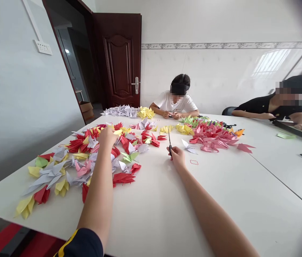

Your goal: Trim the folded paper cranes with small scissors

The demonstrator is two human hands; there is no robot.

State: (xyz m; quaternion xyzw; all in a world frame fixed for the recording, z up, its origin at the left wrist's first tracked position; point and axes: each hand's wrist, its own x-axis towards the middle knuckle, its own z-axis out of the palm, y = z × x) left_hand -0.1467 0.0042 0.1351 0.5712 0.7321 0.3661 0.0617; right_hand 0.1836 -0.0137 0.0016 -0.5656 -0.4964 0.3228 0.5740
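My left hand [107, 137] reaches over the far part of a large loose pile of folded paper cranes [50, 175] in red, white, yellow, pink and green. Its fingers are closed on a yellow paper crane [117, 132], though the fingertips are partly hidden. Farther right, my right hand [178, 157] grips a pair of scissors [170, 144] by the dark handles, blades pointing away from me. Just right of the scissors lies a white paper crane [189, 146]. A few yellow paper cranes [166, 129] rest beyond the blade tips.
Across the white table [151, 214] a person in a white shirt [176, 103] handles something small. Another person in black [266, 105] leans over a dark tray [298, 130]. Pink and red cranes [212, 135] are heaped right of centre, white ones [121, 111] at the far left.
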